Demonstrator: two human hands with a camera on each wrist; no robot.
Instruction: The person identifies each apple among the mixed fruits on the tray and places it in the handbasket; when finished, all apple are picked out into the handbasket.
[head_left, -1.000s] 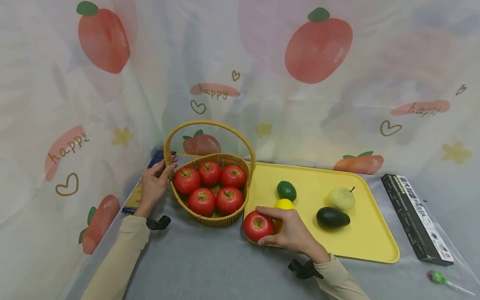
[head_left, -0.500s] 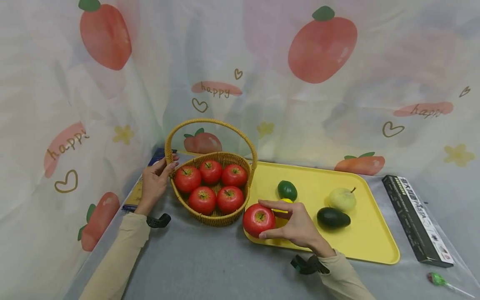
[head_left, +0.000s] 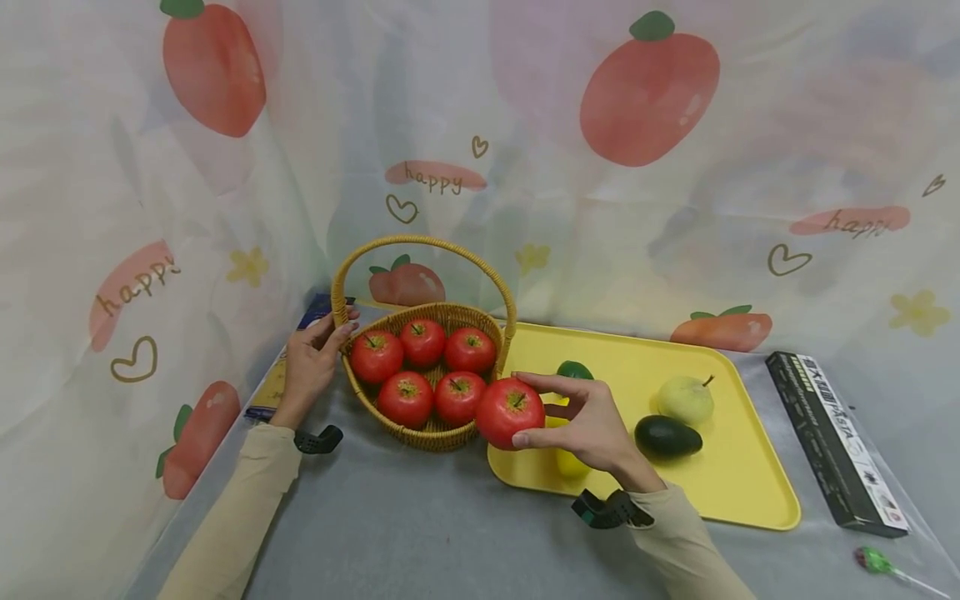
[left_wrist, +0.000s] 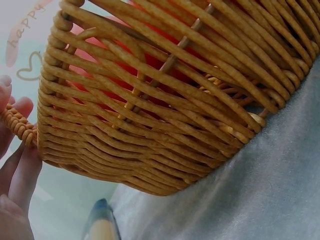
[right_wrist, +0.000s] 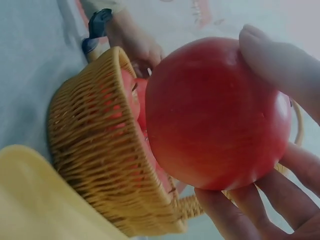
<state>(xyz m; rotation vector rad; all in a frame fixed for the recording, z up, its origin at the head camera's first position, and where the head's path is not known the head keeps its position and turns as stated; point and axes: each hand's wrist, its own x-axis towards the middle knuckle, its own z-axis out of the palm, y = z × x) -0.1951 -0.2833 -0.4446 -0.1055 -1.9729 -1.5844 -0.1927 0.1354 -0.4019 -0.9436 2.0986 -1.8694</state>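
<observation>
My right hand (head_left: 588, 421) holds a red apple (head_left: 512, 414) between thumb and fingers, raised at the right rim of the wicker basket (head_left: 437, 442). In the right wrist view that apple (right_wrist: 215, 115) fills the middle, with the basket (right_wrist: 95, 145) behind it. Several more red apples (head_left: 406, 400) lie inside the basket. At the basket's left side, my left hand (head_left: 311, 362) grips the foot of the arched handle (head_left: 420, 241). The left wrist view has the woven wall (left_wrist: 150, 115) close up, fingers (left_wrist: 22, 175) around the handle's base at the left edge.
A yellow tray (head_left: 720, 483) lies right of the basket. On it are a pale pear (head_left: 685, 400), a dark avocado (head_left: 667, 437), a green fruit (head_left: 574, 369) and a yellow fruit (head_left: 572, 464), partly hidden. Further right are a black box (head_left: 832, 450) and a lollipop (head_left: 873, 560).
My right hand has lifted the apple from the tray's near left corner, up and slightly left to the basket's rim. The left hand keeps its grip on the handle.
</observation>
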